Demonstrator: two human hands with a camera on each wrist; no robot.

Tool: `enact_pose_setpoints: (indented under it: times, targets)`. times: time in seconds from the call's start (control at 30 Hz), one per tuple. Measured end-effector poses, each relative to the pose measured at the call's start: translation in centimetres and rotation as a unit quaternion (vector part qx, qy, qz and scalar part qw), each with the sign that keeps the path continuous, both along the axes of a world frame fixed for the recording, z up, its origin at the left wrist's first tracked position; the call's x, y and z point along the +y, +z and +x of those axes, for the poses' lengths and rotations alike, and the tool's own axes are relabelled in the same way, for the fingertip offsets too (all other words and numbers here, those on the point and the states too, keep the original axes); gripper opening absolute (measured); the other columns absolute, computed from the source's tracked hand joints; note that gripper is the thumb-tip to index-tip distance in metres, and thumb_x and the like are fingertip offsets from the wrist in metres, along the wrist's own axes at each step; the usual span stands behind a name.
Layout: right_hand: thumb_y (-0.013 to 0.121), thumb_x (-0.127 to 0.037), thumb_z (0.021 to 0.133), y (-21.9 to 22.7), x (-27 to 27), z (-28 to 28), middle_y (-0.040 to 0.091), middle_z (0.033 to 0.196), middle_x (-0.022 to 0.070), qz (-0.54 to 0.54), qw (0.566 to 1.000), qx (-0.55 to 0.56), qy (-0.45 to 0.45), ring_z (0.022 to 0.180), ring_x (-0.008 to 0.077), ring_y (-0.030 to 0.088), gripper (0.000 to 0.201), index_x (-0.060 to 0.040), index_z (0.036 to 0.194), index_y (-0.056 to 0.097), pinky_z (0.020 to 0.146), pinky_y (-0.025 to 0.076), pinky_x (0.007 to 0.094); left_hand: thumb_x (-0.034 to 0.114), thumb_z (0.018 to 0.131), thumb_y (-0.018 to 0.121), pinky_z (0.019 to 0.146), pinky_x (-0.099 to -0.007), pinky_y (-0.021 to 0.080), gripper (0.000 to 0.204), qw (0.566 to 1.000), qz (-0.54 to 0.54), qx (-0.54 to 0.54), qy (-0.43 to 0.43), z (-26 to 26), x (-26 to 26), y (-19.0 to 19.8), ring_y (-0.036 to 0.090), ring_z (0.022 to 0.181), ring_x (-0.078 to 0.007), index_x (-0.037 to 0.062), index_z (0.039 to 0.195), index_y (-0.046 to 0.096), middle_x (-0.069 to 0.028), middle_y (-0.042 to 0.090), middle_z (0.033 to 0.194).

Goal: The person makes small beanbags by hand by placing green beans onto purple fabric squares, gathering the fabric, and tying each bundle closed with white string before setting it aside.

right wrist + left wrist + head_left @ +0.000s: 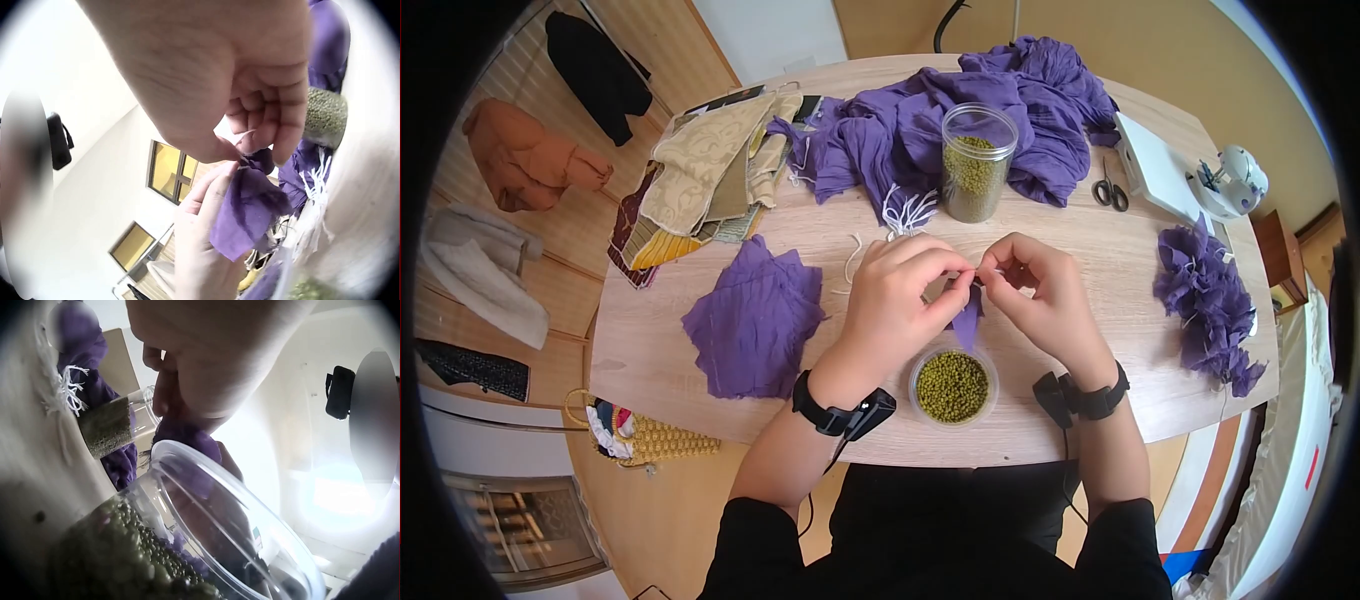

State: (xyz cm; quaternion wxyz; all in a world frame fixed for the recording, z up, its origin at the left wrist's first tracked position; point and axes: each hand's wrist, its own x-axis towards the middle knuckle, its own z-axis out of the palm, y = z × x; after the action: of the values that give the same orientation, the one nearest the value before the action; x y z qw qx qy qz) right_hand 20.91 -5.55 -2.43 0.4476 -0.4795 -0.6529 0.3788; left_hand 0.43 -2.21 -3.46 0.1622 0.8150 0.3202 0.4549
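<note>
In the head view my left hand [903,291] and right hand [1044,288] meet at the fingertips over the table. A small piece of purple cloth [247,215] hangs gathered between them, its loose corners flaring out. White string [242,166] circles the gathered part. My left thumb and finger pinch the string close against the cloth, while my right fingertips pinch another stretch of it. Just below the hands stands a round clear tub of green beans [953,387]. Behind them is a tall clear jar [978,170], partly filled with the same beans.
A stack of purple cloth squares [755,320] lies left, with patterned fabric pieces [705,170] behind. A purple cloth heap [1040,120] and white strings [908,212] surround the jar. Right are scissors [1110,193], a small sewing machine [1232,180] and a bunch of purple pouches [1205,310].
</note>
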Motion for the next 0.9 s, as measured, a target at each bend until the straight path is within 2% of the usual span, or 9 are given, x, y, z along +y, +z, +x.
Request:
enact_pose_setpoints:
  times: [0.03, 0.1, 0.2, 0.4, 0.63, 0.83, 0.9]
  targets:
    - [0.071, -0.006, 0.097, 0.0, 0.1, 0.1, 0.069, 0.085, 0.0018, 0.000, 1.000, -0.001, 0.000, 0.075, 0.0070, 0.063, 0.007, 0.0004, 0.096, 0.070, 0.066, 0.052, 0.0261, 0.004, 0.084, 0.081, 0.072, -0.0334, 0.050, 0.010, 1.000, 0.000, -0.001, 0.000, 0.0, -0.1, 0.3, 0.071, 0.083, -0.0253, 0.0031, 0.093, 0.075, -0.0080, 0.075, 0.092]
    - [0.067, -0.010, 0.102, -0.3, 0.4, 0.4, 0.068, 0.089, -0.0015, -0.127, 0.984, 0.118, 0.045, 0.076, 0.0054, 0.062, 0.010, -0.0008, 0.099, 0.069, 0.066, 0.052, 0.0246, 0.005, 0.083, 0.082, 0.075, -0.0361, 0.052, 0.011, 0.999, 0.045, 0.022, 0.008, -0.1, -0.2, 0.7, 0.071, 0.084, -0.0254, 0.0046, 0.091, 0.076, -0.0053, 0.075, 0.092]
    - [0.065, -0.013, 0.105, -0.5, 0.7, 0.9, 0.067, 0.092, -0.0022, -0.148, 0.972, 0.161, 0.091, 0.078, 0.0053, 0.061, 0.012, -0.0015, 0.102, 0.068, 0.067, 0.052, 0.0236, 0.009, 0.084, 0.081, 0.078, -0.0386, 0.047, 0.010, 0.999, 0.045, 0.006, 0.008, 0.0, -0.2, 0.5, 0.069, 0.086, -0.0239, 0.0090, 0.090, 0.074, -0.0015, 0.072, 0.093]
    - [0.065, -0.014, 0.105, -0.2, 0.5, 1.0, 0.068, 0.092, -0.0014, -0.160, 0.961, 0.207, 0.087, 0.078, 0.0051, 0.061, 0.012, -0.0019, 0.103, 0.068, 0.068, 0.051, 0.0229, 0.009, 0.083, 0.083, 0.077, -0.0386, 0.047, 0.014, 0.999, 0.035, -0.041, 0.003, 0.1, -0.2, 0.5, 0.068, 0.086, -0.0253, 0.0096, 0.092, 0.074, -0.0034, 0.071, 0.095]
    - [0.066, -0.015, 0.106, -0.3, 0.6, 1.0, 0.069, 0.093, -0.0018, -0.155, 0.963, 0.203, 0.083, 0.079, 0.0050, 0.062, 0.014, -0.0015, 0.104, 0.069, 0.068, 0.051, 0.0229, 0.009, 0.082, 0.084, 0.077, -0.0379, 0.048, 0.013, 0.999, 0.031, -0.042, -0.003, 0.2, -0.2, 0.5, 0.069, 0.085, -0.0254, 0.0087, 0.091, 0.075, -0.0038, 0.072, 0.093]
    - [0.068, -0.013, 0.105, -0.3, 0.5, 0.8, 0.070, 0.092, -0.0023, -0.135, 0.977, 0.154, 0.062, 0.078, 0.0040, 0.063, 0.012, -0.0012, 0.105, 0.071, 0.068, 0.051, 0.0215, 0.008, 0.081, 0.085, 0.077, -0.0377, 0.048, 0.012, 0.999, 0.036, -0.038, 0.012, 0.1, -0.1, 0.1, 0.069, 0.084, -0.0245, 0.0079, 0.089, 0.076, -0.0026, 0.073, 0.090]
    - [0.070, -0.012, 0.103, -0.3, 0.5, 0.7, 0.071, 0.091, -0.0021, -0.128, 0.983, 0.123, 0.045, 0.079, 0.0035, 0.063, 0.011, -0.0012, 0.104, 0.072, 0.069, 0.051, 0.0204, 0.001, 0.079, 0.084, 0.075, -0.0347, 0.053, 0.013, 0.999, 0.043, -0.014, 0.009, -0.1, -0.1, 0.4, 0.071, 0.082, -0.0245, 0.0052, 0.090, 0.078, -0.0066, 0.075, 0.091]
